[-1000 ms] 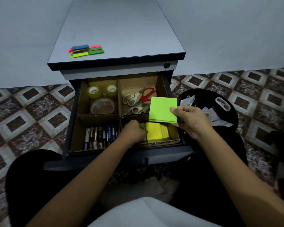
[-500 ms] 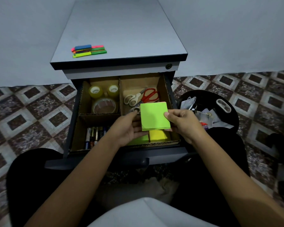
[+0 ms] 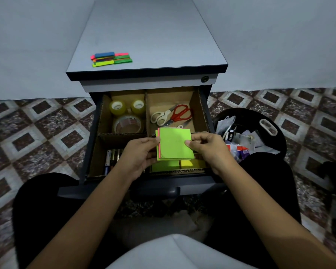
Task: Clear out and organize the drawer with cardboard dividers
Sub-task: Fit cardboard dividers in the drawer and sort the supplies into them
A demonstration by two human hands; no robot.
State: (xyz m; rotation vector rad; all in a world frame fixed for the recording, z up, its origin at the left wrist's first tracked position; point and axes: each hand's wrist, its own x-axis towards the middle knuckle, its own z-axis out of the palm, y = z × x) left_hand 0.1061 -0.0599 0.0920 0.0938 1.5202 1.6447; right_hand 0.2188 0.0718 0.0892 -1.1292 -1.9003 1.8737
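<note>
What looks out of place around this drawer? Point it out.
A small pile of coloured strips lies on the cabinet top, outside the drawer and its sorted compartments. The green notepad is not put away either: the left hand and right hand hold it above the front right compartment.

It looked like a home work corner or small office. Beyond the left hand and right hand stood a grey pedestal cabinet with a keyhole, backed by a plain pale wall. Its open drawer under the hands held tape rolls and scissors. Patterned brown-and-white floor tiles spread to either side of them.
</note>
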